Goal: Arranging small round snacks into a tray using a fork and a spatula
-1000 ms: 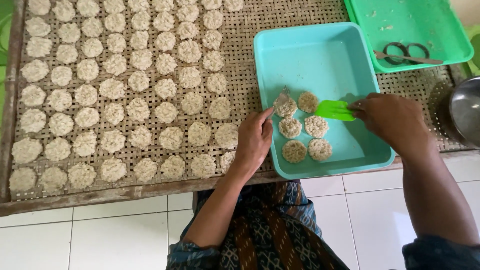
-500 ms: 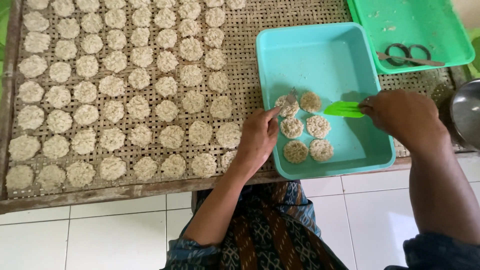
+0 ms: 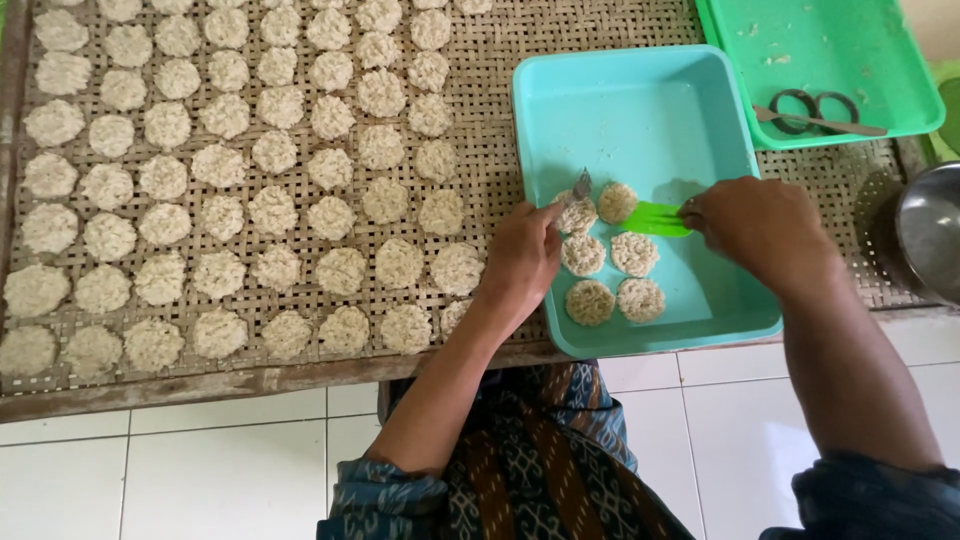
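Far right there's a green tray (image 3: 850,110) with scissors (image 3: 815,108) lying in it, and a steel bowl (image 3: 930,240) sits at the right edge. White tiled floor (image 3: 180,460) runs along the near side.

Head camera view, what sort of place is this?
Likely a small home food workshop. A woven drying mat carries rows of pale round cakes, a turquoise tray holds six more, and the floor is white tile.
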